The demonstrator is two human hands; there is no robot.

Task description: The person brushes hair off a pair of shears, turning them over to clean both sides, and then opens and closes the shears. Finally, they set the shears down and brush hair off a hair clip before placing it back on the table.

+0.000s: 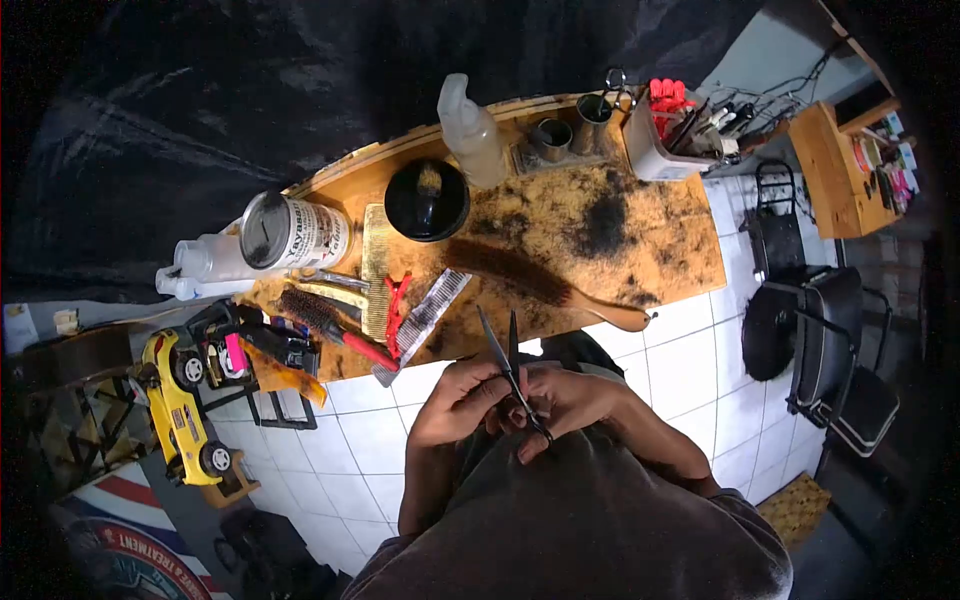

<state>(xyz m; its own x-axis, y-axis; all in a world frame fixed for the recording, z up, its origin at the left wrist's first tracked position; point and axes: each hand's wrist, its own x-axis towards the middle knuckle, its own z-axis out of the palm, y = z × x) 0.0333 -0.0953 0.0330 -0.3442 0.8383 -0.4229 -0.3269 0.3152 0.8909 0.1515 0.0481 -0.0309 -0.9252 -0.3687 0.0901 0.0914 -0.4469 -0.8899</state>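
Note:
Black scissors [508, 365] with their blades parted point toward the wooden shelf [690, 255]. My right hand [575, 403] grips their handles close to my chest. My left hand [457, 398] meets them from the other side, fingers on the pivot and shank. Both hands hover over the white tiled floor [360, 440], just short of the shelf's front edge.
On the shelf lie a long wooden brush [545, 280], a grey comb [425, 315], a red clip [397, 305], a round brush [320, 318], a black bowl [427, 200], a spray bottle [470, 130], a tin [292, 232]. A yellow toy car [180, 405] stands left; black chair [830, 340] right.

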